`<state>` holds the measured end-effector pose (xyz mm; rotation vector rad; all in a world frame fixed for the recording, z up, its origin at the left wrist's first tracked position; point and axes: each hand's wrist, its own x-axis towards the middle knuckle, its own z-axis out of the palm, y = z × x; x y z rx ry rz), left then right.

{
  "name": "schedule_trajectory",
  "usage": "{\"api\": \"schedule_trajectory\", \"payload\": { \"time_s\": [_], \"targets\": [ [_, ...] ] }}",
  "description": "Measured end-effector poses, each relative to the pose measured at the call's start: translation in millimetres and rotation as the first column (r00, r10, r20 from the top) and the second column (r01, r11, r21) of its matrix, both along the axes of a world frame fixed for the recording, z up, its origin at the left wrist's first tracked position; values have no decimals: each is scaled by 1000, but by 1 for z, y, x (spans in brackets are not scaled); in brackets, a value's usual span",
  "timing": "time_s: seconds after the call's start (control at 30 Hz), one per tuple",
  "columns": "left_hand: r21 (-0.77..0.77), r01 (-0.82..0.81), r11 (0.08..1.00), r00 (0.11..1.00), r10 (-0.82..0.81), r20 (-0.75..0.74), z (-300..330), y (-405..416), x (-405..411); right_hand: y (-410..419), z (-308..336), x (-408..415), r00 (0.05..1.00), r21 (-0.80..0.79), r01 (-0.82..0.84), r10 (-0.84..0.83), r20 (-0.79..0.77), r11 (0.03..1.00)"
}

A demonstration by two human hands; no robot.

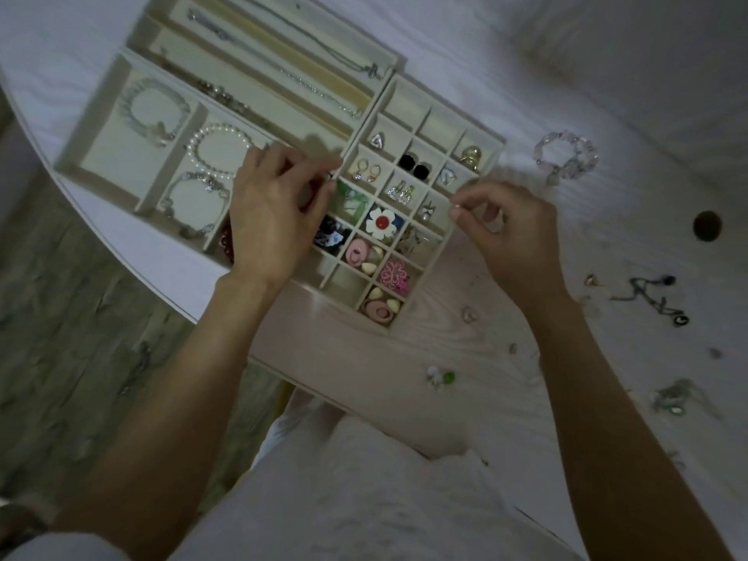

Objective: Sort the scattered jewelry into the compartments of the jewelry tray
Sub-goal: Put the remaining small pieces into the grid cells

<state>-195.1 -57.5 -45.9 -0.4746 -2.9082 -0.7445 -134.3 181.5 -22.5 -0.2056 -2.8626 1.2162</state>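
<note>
So this is mid-sort, and the jewelry tray (366, 119) is already pretty full: bracelets in the long left sections, chains up top, earrings and clips in the small grid squares on the right.

The right hand (508, 232) sits at the right edge of the grid with thumb and forefinger pinched together on something tiny. Looks like a small stud or earring back, but it's too small to tell for sure. The left hand (275, 212) is over the middle of the tray, fingers curled and tips pinching at something near the divider between the bracelet sections and the grid. I can't make out what it has either.

My read is that the step in hand is dropping a small piece into 1 of the grid squares, likely an open one along the right side.

Still loose on the counter (465, 358): a pink beaded bracelet (566, 157) well right of the tray, a dark chain necklace (651, 299), a green and white piece (441, 376) and a few small rings.

Next move probably calls for a careful release so the tiny bit lands in the right square, then reaching right for the bracelet.
</note>
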Motion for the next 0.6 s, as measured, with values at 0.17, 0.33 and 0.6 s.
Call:
{"api": "schedule_trajectory", "payload": {
  "time_s": [0.17,0.33,0.6],
  "targets": [
    [18,-11,1000,1000,11,-4,-1,0,1,-3,3,-1,1000,125,-9,6,25,992],
    [37,-14,999,1000,14,3,-2,0,1,-8,7,-1,997,273,-68,59,39,960],
    [69,-16,997,1000,16,4,-2,0,2,-5,10,5,1000,300,-26,22,16,954]
  ]
}}
